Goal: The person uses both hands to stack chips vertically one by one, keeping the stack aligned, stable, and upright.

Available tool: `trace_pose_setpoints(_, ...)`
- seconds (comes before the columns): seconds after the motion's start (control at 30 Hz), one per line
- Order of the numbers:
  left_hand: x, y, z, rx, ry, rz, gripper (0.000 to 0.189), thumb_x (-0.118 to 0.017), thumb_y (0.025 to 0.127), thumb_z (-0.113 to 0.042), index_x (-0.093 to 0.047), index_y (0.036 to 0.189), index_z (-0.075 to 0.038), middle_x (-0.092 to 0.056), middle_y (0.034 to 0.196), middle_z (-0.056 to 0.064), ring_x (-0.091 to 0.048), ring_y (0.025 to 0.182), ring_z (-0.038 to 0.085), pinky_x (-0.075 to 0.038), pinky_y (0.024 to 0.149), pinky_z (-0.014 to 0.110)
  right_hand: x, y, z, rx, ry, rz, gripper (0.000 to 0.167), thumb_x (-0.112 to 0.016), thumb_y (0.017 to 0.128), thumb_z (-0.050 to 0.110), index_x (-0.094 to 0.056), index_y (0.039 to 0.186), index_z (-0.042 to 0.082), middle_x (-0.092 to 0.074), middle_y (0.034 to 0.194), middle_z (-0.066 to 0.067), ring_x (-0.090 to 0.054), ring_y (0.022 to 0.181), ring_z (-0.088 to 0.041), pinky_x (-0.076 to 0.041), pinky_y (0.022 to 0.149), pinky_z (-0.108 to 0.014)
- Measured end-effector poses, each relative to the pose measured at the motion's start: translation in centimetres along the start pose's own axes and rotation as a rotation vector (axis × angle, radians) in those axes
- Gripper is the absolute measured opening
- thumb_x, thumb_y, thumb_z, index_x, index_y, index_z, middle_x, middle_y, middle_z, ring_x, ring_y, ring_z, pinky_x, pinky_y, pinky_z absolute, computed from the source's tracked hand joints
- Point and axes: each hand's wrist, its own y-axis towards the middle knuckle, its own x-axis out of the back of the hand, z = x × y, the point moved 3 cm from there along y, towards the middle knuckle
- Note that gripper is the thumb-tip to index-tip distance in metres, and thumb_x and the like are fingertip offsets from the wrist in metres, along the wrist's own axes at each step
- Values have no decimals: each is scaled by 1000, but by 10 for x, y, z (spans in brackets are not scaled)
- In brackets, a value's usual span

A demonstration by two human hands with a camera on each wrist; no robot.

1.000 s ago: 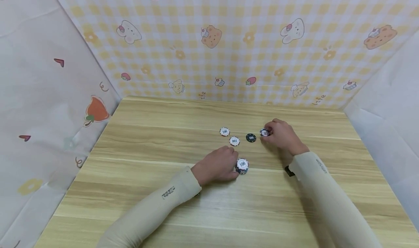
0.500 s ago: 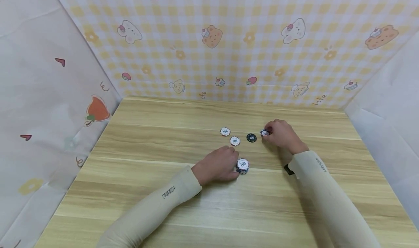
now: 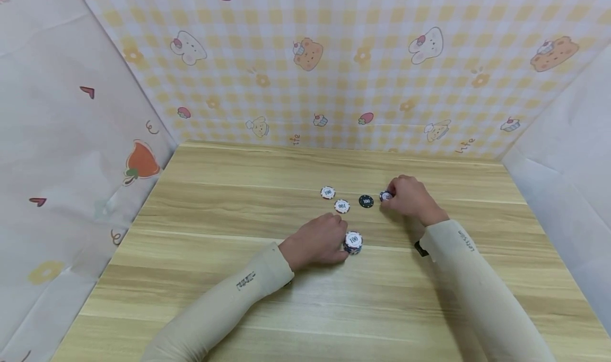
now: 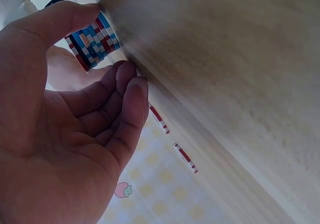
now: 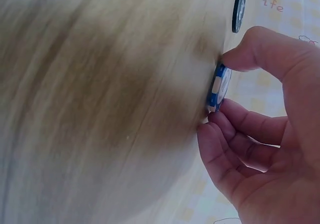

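Pinching blue chip (image 5: 219,87) on table (image 3: 191,213)

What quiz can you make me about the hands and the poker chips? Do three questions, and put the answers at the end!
1. Multiple choice: What colour are the darker parts on the rim of the chip that the right hand pinches?
A) red
B) blue
C) green

2. True or false: In the head view, the black chip lies between a white chip and the right hand.

3. Fill in the blank: The top chip of the stack by the left hand shows the number ___.

Key: 1. B; 2. True; 3. 100.
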Motion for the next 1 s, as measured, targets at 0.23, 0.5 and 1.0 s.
trace_pose_setpoints(0.23, -2, 0, 1, -8, -2, -11, 41, -72, 100, -41, -72, 107, -1, -70, 98, 8, -62, 88, 19, -56, 82, 31, 0, -4, -1, 14, 6, -24, 37, -83, 89, 23, -71, 110, -5, -70, 100, -15, -63, 90, -31, -55, 82, -48)
trace_pose_setpoints(0.5, -2, 1, 1, -13, 16, -11, 41, -72, 101, -42, -72, 106, -1, -70, 98, 8, -62, 88, 20, -55, 83, 31, -1, -14, 3, 86, -7, -80, 31, -82, 87, 20, -75, 106, -4, -72, 96, -12, -65, 86, -28, -56, 82, -49)
trace_pose_setpoints(1.0, 0, 0, 0, -10, 5, 6, 42, -72, 101, -42, -73, 108, -1, -71, 101, 9, -64, 92, 21, -55, 87, 32, -5, -30, 11, 176, -37, -166, 36, -85, 88, 25, -75, 106, -4, -71, 93, -9, -64, 81, -25, -56, 77, -45)
